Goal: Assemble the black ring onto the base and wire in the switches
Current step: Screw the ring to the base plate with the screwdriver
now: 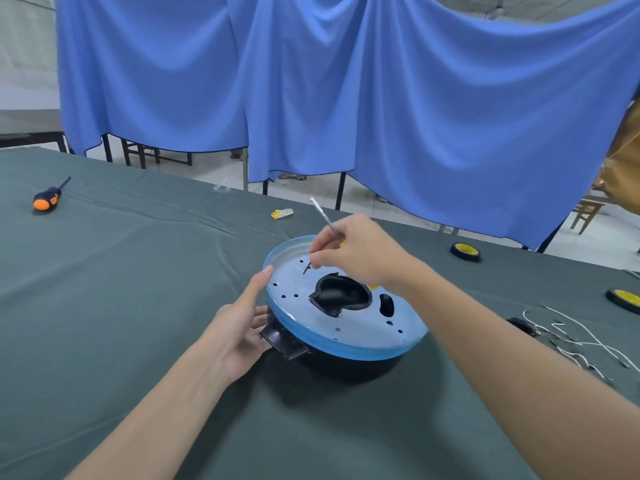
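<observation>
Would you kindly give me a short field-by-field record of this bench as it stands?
Workpiece: blue-rimmed plate sitting on black body
Left hand: rests against the workpiece's side, thumb on rim
Right hand: pinches thin metal tool, tip at a plate hole
Idle tool: orange screwdriver, far left
Right of the workpiece: white wires, two tape rolls

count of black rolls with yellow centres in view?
2. The far roll lies near the back edge of the table, right of the right hand. The near roll sits at the frame's right edge, partly cut off. More could lie outside the frame.
</observation>
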